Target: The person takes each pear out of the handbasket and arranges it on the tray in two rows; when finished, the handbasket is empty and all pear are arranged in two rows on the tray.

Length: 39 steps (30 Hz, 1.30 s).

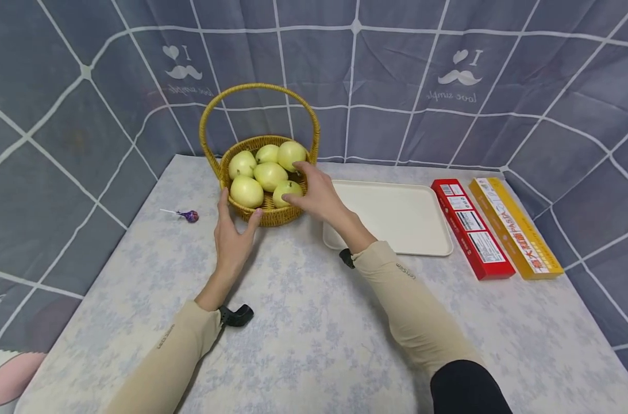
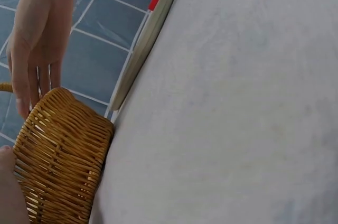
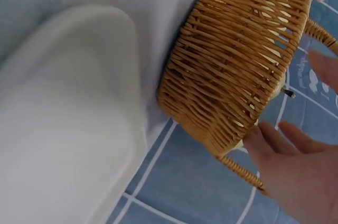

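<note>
Several yellow-green pears (image 1: 270,176) lie in a woven wicker basket (image 1: 277,217) with a tall arched handle. At the basket's front left, my left hand (image 1: 232,241) touches the rim with thumb and fingers spread apart. My right hand (image 1: 321,195) reaches over the right side of the rim. Its thumb is by the front right pear (image 1: 288,191), and its fingers are near the back right pear (image 1: 291,154). In the right wrist view, the fingers of the right hand (image 3: 301,176) pass behind the rim, so their tips are partly hidden.
A shallow white tray (image 1: 396,218) lies right of the basket, partly under the right forearm. Farther right are a red box (image 1: 471,230) and a yellow pasta box (image 1: 515,227). A purple-wrapped lollipop (image 1: 191,216) lies to the left. Grey-blue checked cloth (image 1: 386,75) hangs behind the table.
</note>
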Tool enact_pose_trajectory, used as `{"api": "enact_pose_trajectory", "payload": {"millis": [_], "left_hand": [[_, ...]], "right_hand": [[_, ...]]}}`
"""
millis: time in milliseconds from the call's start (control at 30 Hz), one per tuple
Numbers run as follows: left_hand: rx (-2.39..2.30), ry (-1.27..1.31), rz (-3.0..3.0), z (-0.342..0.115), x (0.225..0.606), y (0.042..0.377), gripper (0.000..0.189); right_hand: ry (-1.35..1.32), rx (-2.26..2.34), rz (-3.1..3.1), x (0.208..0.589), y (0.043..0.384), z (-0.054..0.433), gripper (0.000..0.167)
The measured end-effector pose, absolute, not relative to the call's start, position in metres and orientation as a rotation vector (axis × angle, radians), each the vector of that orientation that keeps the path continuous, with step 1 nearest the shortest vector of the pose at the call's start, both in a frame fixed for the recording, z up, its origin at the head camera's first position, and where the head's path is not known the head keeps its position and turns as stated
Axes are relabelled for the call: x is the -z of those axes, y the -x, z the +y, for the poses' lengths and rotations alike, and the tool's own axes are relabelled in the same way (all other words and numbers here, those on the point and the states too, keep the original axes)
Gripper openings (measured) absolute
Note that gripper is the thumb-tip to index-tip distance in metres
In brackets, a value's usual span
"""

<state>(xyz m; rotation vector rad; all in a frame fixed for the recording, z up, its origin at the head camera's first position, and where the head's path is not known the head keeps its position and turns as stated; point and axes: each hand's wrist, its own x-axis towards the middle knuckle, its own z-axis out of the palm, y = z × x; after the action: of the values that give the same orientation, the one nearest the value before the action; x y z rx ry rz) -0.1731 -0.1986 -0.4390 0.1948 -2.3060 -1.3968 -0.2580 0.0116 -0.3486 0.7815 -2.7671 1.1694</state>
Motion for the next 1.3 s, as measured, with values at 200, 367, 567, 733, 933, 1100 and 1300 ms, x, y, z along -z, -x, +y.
{"api": "enact_pose_trajectory", "payload": {"millis": [200,367,567,733,933,1100,1300], "left_hand": [[1.432,-0.194,-2.296,-0.199,0.441,0.174,0.095],[1.445,-0.192,-2.291,-0.2,0.442,0.174,0.094],[1.443,-0.185,-2.284,-0.2,0.442,0.173,0.094],[1.441,-0.179,-2.285,-0.199,0.443,0.173,0.094],[1.429,-0.168,-2.285,-0.2,0.444,0.176,0.092],[1.431,-0.163,-2.29,-0.2,0.446,0.175,0.091],[1.418,-0.156,-2.287,-0.201,0.445,0.173,0.091]], "right_hand": [[-0.839,-1.004,-2.961,0.341,0.272,0.003,0.082],[-0.893,-0.872,-3.081,0.332,0.283,-0.004,0.078],[-0.911,-0.725,-3.172,0.326,0.291,-0.013,0.071],[-0.894,-0.684,-3.195,0.329,0.292,-0.017,0.07],[-0.902,-0.684,-3.124,0.336,0.292,-0.019,0.058],[-0.891,-0.749,-3.052,0.342,0.289,-0.019,0.059],[-0.803,-1.007,-2.912,0.341,0.281,-0.017,0.07]]}}
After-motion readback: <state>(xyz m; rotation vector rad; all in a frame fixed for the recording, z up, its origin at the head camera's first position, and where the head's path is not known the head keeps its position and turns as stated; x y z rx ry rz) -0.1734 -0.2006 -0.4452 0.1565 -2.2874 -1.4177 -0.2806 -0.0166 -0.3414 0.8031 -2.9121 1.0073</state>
